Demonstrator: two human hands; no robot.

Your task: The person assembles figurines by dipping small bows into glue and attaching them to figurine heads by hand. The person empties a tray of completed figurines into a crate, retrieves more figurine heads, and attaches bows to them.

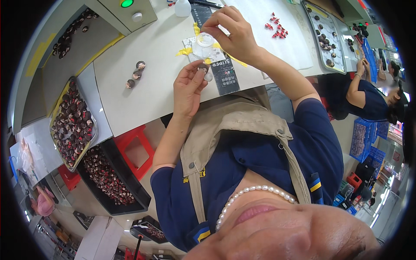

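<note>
My left hand is closed around a small doll head with dark brown hair, just in front of a clear round plastic cup. A small whitish rounded piece shows below the head at my fingertips. Over the cup's right side, my right hand has its thumb and fingers pinched together. What they hold, if anything, is too small to make out. The cup stands on a white patch fixed with yellow tape, over a dark printed strip on the white table.
Three doll heads lie to the left. Small red pieces and a metal tray of dark heads are on the right. Left are a heaped tray, a black crate and a red stool. A white bottle stands behind.
</note>
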